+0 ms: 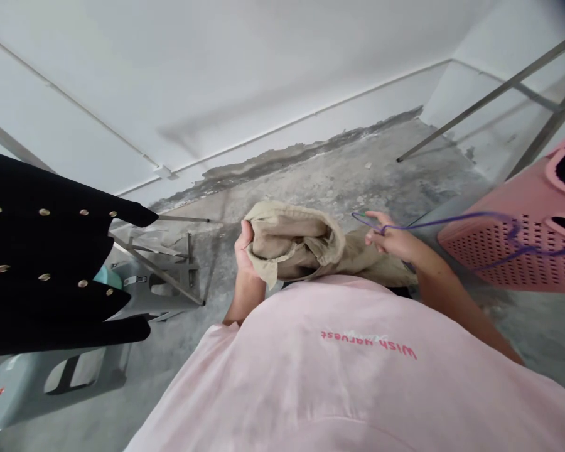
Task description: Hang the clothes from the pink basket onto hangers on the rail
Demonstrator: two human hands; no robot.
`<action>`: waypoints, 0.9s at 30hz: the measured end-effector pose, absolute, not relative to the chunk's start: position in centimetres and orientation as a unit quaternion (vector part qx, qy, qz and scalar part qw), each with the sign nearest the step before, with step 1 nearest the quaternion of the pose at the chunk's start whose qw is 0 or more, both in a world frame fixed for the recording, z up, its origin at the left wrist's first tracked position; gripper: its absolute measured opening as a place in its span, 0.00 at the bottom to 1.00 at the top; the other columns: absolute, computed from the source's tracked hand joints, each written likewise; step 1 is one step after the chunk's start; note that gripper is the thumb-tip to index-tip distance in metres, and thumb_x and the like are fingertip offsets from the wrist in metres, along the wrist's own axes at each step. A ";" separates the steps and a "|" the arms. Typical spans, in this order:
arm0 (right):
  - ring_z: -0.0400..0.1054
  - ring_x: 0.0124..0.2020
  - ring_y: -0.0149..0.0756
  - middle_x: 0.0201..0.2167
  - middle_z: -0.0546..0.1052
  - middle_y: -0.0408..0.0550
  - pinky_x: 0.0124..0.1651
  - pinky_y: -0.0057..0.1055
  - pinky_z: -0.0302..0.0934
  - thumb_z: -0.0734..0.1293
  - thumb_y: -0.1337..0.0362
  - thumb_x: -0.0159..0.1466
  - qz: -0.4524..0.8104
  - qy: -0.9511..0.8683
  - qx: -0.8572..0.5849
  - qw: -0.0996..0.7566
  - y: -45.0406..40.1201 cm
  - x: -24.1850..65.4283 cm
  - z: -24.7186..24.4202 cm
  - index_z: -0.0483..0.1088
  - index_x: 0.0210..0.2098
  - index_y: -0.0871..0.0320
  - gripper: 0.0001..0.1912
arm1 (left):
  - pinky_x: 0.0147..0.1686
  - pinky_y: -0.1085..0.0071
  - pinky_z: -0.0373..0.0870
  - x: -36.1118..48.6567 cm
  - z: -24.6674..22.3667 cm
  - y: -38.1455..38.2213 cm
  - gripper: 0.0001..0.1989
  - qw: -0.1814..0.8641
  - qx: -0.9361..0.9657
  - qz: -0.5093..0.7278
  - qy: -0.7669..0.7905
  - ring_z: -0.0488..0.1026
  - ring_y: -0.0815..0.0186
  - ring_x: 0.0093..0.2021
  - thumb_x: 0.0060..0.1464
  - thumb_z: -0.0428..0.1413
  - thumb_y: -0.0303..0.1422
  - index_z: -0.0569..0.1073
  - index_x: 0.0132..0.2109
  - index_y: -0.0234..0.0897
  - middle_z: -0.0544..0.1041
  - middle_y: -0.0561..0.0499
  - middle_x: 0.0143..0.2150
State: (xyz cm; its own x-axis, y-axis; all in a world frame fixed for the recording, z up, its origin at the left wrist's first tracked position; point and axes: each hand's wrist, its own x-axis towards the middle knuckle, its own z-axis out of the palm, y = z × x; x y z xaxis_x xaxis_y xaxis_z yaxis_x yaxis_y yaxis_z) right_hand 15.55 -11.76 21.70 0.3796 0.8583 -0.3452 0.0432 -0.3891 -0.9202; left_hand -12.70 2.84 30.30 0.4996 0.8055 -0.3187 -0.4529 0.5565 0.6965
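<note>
Pink shirt [343, 370], khaki garment [294, 242] in left hand [245, 252]

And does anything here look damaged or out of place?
Yes, the foot of the white wall, beyond the khaki garment: its pale finish ends raggedly in a rough dark grey strip, as if worn or peeled away. I see nothing spilled.

My left hand [245, 248] is closed, thumb showing, most fingers hidden. My right forearm [456, 292] slants inward; my right hand [392, 240] extends its forefinger, other fingers curled.
</note>
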 end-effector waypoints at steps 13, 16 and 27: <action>0.51 0.19 0.21 0.24 0.66 0.36 0.20 0.22 0.44 0.75 0.57 0.52 0.304 -0.228 -0.627 0.680 -10.8 13.8 21.9 0.66 0.45 0.54 0.24 | 0.56 0.61 0.75 -12.2 29.5 3.2 0.28 0.848 0.229 0.349 0.328 0.75 0.54 0.59 0.66 0.44 0.52 0.80 0.43 0.35 0.83 0.46 0.38; 0.44 0.17 0.21 0.19 0.57 0.33 0.20 0.24 0.39 0.73 0.53 0.55 0.208 -0.171 -0.581 0.768 -11.0 14.3 22.9 0.66 0.38 0.55 0.19 | 0.55 0.61 0.75 -12.1 29.5 2.9 0.29 0.855 0.227 0.329 0.329 0.76 0.54 0.58 0.65 0.44 0.53 0.80 0.41 0.34 0.83 0.45 0.37; 0.37 0.17 0.24 0.18 0.43 0.39 0.21 0.28 0.32 0.80 0.45 0.48 0.180 -0.284 -0.366 0.868 -13.9 14.0 33.7 0.59 0.21 0.57 0.31 | 0.47 0.57 0.80 -10.4 27.9 1.7 0.25 0.910 0.241 0.144 0.306 0.81 0.51 0.47 0.60 0.54 0.52 0.79 0.41 0.32 0.83 0.41 0.37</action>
State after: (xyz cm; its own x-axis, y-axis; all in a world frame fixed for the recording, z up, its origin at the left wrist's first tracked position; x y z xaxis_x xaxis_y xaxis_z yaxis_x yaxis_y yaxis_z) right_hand 13.96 -13.93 33.66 0.7738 0.5208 0.3607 -0.1052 0.6671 -0.7375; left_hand -10.42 1.74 27.93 0.7714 0.4096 -0.4871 -0.1143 0.8421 0.5271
